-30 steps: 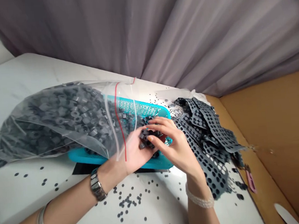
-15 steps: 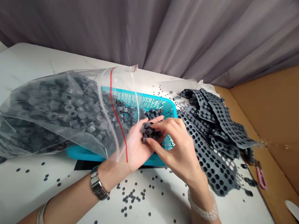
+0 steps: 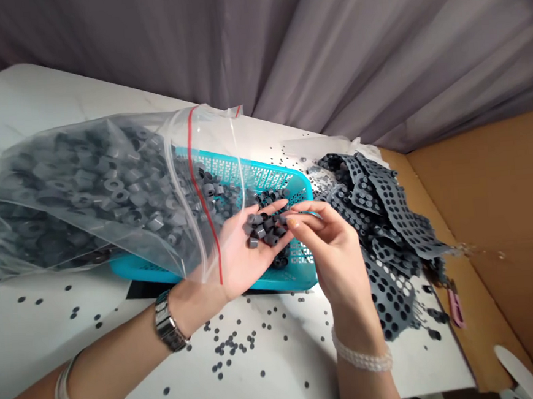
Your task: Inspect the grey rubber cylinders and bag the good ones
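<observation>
My left hand [image 3: 247, 256] is palm up, cradling a small heap of dark grey rubber bushings [image 3: 262, 227]. The thumb and fingers of my right hand [image 3: 329, 231] pinch together at the heap's right side, apparently on one bushing. A clear zip bag [image 3: 109, 193] with a red stripe, bulging with the same hollow bushings, lies to the left, its mouth edge over my left wrist. Below both hands is a turquoise plastic basket [image 3: 307, 279] with more bushings in it, partly hidden by the bag and my left hand.
Perforated dark rubber sheets [image 3: 387, 214] are piled to the right, beside a cardboard sheet [image 3: 483, 207]. A pink-handled tool [image 3: 455, 307] lies near the table edge. Small black discs [image 3: 232, 343] are scattered over the white table [image 3: 137, 382]. A grey curtain [image 3: 254, 47] hangs behind.
My right hand has drawn back to the right from the middle of the heap, uncovering more bushings in my left palm. The whole view has shifted slightly.
</observation>
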Tool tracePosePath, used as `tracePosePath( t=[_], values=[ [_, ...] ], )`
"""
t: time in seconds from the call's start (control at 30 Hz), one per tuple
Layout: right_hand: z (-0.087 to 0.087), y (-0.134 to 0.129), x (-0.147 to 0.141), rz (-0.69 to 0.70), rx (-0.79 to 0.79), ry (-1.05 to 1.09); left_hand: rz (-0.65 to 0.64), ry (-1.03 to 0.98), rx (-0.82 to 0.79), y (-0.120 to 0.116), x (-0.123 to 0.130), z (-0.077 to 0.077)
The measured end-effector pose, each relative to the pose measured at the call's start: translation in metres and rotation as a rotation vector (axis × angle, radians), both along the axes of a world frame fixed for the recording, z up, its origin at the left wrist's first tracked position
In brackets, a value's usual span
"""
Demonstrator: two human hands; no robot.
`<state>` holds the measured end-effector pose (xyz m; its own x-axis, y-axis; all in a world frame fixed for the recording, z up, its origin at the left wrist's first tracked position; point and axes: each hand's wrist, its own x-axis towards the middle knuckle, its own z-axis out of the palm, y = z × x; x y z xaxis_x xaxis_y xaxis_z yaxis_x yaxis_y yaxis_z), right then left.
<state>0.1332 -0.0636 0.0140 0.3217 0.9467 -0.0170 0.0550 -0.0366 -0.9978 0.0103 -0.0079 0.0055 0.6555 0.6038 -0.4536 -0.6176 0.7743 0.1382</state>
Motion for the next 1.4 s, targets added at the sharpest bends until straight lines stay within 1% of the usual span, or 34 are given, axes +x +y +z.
tracePosePath(
  t=[0.07,0.13,0.27,0.4,0.47,0.6,0.67,0.73,0.8,0.9,0.93,1.0,1.07,1.13,1.27,1.4],
  values=[
    [-0.003,0.002,0.005,-0.013,-0.038,0.194,0.012,-0.019,-0.029,0.0,0.0,0.001],
    [-0.004,0.004,0.009,-0.011,-0.045,0.292,0.019,-0.035,-0.061,0.0,0.0,0.002],
    [-0.004,0.005,0.01,-0.012,-0.037,0.329,0.025,-0.072,-0.089,0.001,0.0,0.001],
    [-0.003,0.005,0.011,-0.021,-0.022,0.349,0.015,-0.11,-0.055,0.001,-0.001,-0.003],
    [-0.003,0.006,0.015,-0.058,-0.003,0.407,0.001,-0.122,-0.026,0.0,-0.001,-0.005],
    [-0.002,0.009,0.028,-0.191,0.012,0.599,-0.029,-0.096,0.023,-0.002,-0.003,-0.003],
    [-0.001,0.009,0.03,-0.218,0.005,0.625,-0.03,-0.075,0.028,-0.003,-0.004,-0.002],
    [0.0,0.008,0.029,-0.167,-0.024,0.532,-0.036,-0.077,0.031,-0.003,-0.004,-0.002],
    [0.001,0.005,0.023,-0.084,-0.067,0.315,-0.045,-0.093,0.03,-0.003,-0.003,-0.002],
    [0.001,0.002,0.015,0.016,-0.117,-0.085,-0.057,-0.096,0.043,-0.001,-0.003,-0.003],
    [0.001,0.002,0.014,0.039,-0.126,-0.189,-0.06,-0.089,0.051,-0.001,-0.003,-0.002],
    [0.001,0.002,0.012,0.077,-0.143,-0.317,-0.067,-0.084,0.069,-0.001,-0.003,-0.001],
    [0.001,0.002,0.013,0.098,-0.155,-0.359,-0.07,-0.087,0.076,-0.001,-0.003,0.001],
    [0.002,0.003,0.014,0.118,-0.16,-0.348,-0.066,-0.087,0.074,-0.001,-0.003,0.002],
    [0.002,0.002,0.014,0.153,-0.158,-0.269,-0.066,-0.079,0.064,-0.001,-0.003,0.001],
    [0.001,0.002,0.013,0.147,-0.129,-0.186,-0.068,-0.076,0.054,-0.001,-0.003,-0.001]
  ],
)
